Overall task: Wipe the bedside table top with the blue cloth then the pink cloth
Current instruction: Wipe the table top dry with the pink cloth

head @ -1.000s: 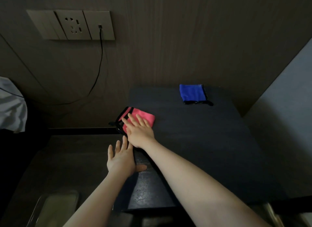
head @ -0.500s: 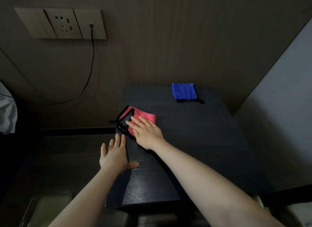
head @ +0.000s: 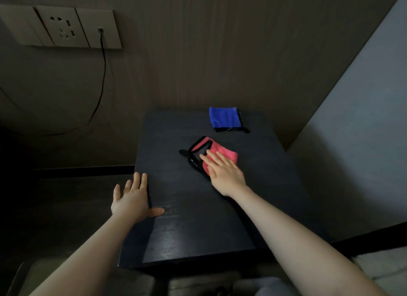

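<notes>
The dark bedside table [head: 193, 225] fills the middle of the view. A folded pink cloth [head: 222, 154] with black trim lies on the middle of its top. My right hand [head: 224, 174] presses flat on the cloth's near part, fingers stretched out and pointing up-left. A folded blue cloth [head: 224, 119] with black trim lies alone at the table's far edge by the wall. My left hand [head: 132, 198] rests flat at the table's left edge, fingers spread, thumb on the top, holding nothing.
A wall socket panel [head: 63, 27] sits at the upper left, with a black cable [head: 102, 75] hanging from it down the dark wall. A light grey surface [head: 363, 130] rises to the right of the table. The floor to the left is dark.
My right hand has slid the pink cloth from the table's left edge rightward toward the middle. My left hand has stayed at the left edge. The view has shifted left.
</notes>
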